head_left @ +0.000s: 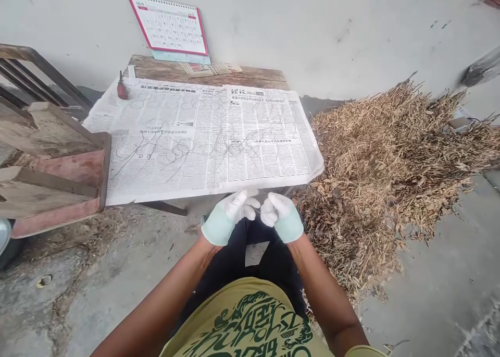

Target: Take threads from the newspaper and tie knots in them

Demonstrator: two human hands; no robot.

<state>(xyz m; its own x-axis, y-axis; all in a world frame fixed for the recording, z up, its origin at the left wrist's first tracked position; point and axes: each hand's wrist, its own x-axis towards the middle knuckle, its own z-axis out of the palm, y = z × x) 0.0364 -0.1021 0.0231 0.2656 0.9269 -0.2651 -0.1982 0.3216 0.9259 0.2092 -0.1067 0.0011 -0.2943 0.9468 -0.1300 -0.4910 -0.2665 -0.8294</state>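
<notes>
Both my hands wear white gloves with pale mint cuffs, held close together just off the table's front edge. My left hand [233, 212] has its fingers bent toward the right, thumb against them. Facing it, my right hand [279, 214] is curled in a pinch. A very thin wire [258, 209] shows faintly between the fingertips; its ends are hidden. Beyond the hands, newspaper sheets [207, 174] cover the table. Several thin dark wires, some bent into loops [236, 146] and others in loose bunches [182, 149], lie on the paper.
A screwdriver with a red handle [122, 90] rests at the newspaper's back left. A desk calendar [172, 26] leans on the wall behind the wooden table [258, 76]. Wooden chairs [70, 159] stand to the left. Dry stalks [375, 169] are heaped on the floor to the right.
</notes>
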